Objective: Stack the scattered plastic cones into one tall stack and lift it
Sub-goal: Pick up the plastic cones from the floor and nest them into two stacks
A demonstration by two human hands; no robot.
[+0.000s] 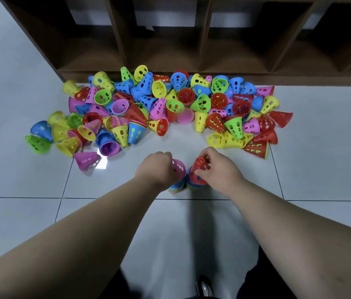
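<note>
Wooden shelf (pixel 170 50): it is running across the top of the frame, its dark open compartments facing me.
Tiled floor (pixel 19 169): it is spreading pale grey under everything.
Heap of cones (pixel 170 108): it is lying across the middle of the frame against the shelf's foot, above both my hands. The cones are tumbling on their sides, tips and open mouths pointing every way.
Left hand (pixel 155 169): at centre frame, I am curling it round the pink cone (pixel 180 167), which is showing at the hand's right edge.
Right hand (pixel 219 169): just right of centre, I am pinching the red cone (pixel 199 171) between fingers and thumb.
Left stack (pixel 175 188): it is standing upright beneath the pink cone, wide rims on the floor, long axis rising toward me.
Right stack (pixel 191 184): it is standing upright under the red cone, touching the left stack.
Loose pink cone (pixel 87 160): it is lying on its side at the left, apart from my hands, tip pointing left.
</note>
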